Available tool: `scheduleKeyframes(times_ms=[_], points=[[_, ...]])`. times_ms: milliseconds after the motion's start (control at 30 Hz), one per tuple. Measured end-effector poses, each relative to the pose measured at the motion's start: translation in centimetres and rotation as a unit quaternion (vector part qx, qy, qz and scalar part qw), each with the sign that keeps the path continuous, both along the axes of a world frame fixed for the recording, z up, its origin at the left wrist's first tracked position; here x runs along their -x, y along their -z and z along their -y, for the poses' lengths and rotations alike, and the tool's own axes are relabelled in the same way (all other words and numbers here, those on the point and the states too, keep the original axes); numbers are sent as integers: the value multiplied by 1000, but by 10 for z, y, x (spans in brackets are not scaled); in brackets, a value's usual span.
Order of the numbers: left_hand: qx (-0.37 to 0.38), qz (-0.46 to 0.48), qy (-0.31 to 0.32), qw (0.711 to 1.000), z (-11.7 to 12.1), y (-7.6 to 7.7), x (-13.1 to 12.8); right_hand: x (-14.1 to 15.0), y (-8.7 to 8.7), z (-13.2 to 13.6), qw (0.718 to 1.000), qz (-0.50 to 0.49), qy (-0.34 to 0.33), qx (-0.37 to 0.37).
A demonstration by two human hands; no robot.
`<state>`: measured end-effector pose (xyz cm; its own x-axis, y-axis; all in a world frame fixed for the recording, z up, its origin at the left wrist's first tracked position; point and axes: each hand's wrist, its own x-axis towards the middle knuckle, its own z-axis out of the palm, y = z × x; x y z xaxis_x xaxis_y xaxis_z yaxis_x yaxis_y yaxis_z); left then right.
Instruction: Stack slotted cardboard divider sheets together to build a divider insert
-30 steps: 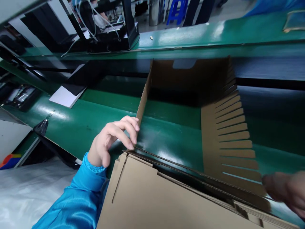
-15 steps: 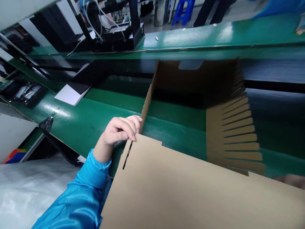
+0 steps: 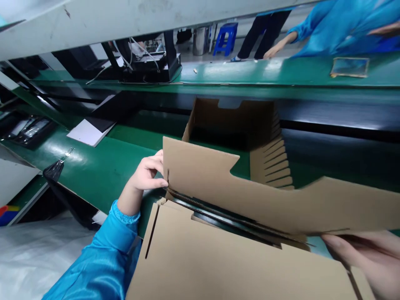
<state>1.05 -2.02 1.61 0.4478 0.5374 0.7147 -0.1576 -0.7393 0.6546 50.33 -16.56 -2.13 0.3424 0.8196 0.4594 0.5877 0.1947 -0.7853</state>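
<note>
A brown cardboard panel [image 3: 200,164] with a wide cut-out in its upper edge stands tilted up in front of me. My left hand [image 3: 148,171] pinches its left end, thumb near a short slit. At the right end my right hand [image 3: 370,256] has its thumb against the panel's lower edge; its other fingers are partly hidden. Closer to me lie flat slotted cardboard sheets [image 3: 231,258], with a dark gap between them and the raised panel. Beyond, an open cardboard frame [image 3: 225,109] with a comb-like slotted side [image 3: 275,164] stands on the green bench [image 3: 128,152].
A white sheet [image 3: 89,132] and a black board lie at left, with a black tray [image 3: 26,129] farther out. Black equipment with cables [image 3: 150,68] stands on the back ledge. Across it is another person's blue sleeve [image 3: 337,29] and hand. A pale beam [image 3: 125,25] crosses above.
The cut-out panel now stands raised at the far side of the sheets, between both hands. My right hand has come further into view. Another person's arm shows at top right.
</note>
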Motion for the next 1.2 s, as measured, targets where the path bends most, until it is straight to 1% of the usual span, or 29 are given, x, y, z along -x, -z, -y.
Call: scheduleKeyframes(times_ms=[100,167,267,367,467,533,600,667,733,767,833,867,967,1000,1067,1100,1200], points=[[19,-12,19,1000,0,-1,1,1,2,0,999,-31,-24,-31],[17,-17,22,999,-1,-2,2,7,-4,-3,997,-28,-52,-57],[-10,-27,39,999,-4,-5,3,17,-18,-8,987,-24,-128,-94],[-21,-29,52,998,-6,-7,3,21,-23,-9,980,-7,-164,-110],[-16,-19,50,998,-6,-5,1,18,-18,-6,979,2,-174,-106],[-9,14,44,999,-4,-3,-1,18,-15,-4,978,7,-175,-114],[-4,54,42,998,-3,-1,-3,22,-16,-2,979,16,-151,-136],[1,75,37,997,-1,1,-4,30,-21,-2,982,17,-107,-152],[11,75,28,997,0,1,-5,39,-28,-3,987,14,-75,-144],[15,70,28,997,0,1,-5,42,-30,-4,988,11,-74,-135],[18,67,42,997,2,-3,-7,45,-33,-6,987,10,-103,-121],[18,73,50,996,3,-6,-8,45,-33,-7,984,3,-127,-126],[23,106,51,993,6,-19,-13,43,-28,-3,970,-63,-176,-154],[19,115,53,992,5,-22,-14,43,-27,0,966,-93,-180,-163],[-22,120,92,988,2,-27,-14,45,-27,7,955,-121,-198,-186],[-39,115,99,988,-1,-27,-13,46,-28,9,951,-115,-207,-197],[-90,101,107,985,-10,-25,-11,49,-33,12,948,-48,-223,-221]])
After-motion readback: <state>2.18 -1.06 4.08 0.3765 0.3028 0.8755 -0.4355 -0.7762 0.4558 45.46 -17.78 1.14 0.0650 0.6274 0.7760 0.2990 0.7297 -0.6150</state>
